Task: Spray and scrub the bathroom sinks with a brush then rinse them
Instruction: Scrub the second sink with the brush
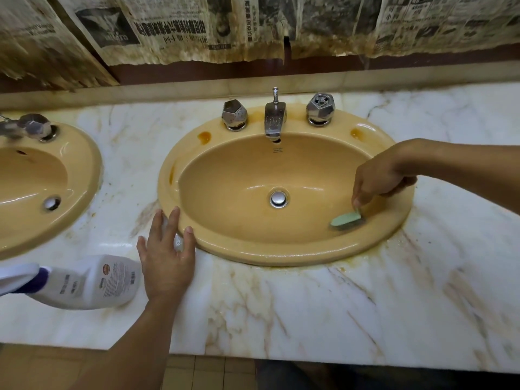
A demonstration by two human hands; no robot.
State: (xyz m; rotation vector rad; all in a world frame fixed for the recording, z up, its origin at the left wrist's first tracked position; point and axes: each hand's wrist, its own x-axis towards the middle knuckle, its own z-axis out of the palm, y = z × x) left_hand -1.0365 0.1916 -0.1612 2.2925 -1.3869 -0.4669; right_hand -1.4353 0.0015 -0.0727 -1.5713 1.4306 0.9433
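First, a white spray bottle (84, 282) is laid on its side on the marble surface (309, 305). Next, the left hand (166, 257) is laid flat beside the yellow sink (225, 192), its fingers straight. Low on the sink's right wall, a green brush (346, 220) is pinched by the right hand (377, 178).

- Sink (253, 256), right: mustard-yellow oval basin set into the marble counter (309, 305); wet sheen, brown stains on the rim, chrome drain plug shut.
- Sink, left (28, 226): same colour and shape, partly cut off by the frame edge.
- Brush (346, 219): mint-green back, lying against the right sink's near-right wall, pinched at its far end by the right hand (377, 178).
- Spray bottle (92, 282): white, labelled, on its side on the counter between the sinks, trigger head pointing left.
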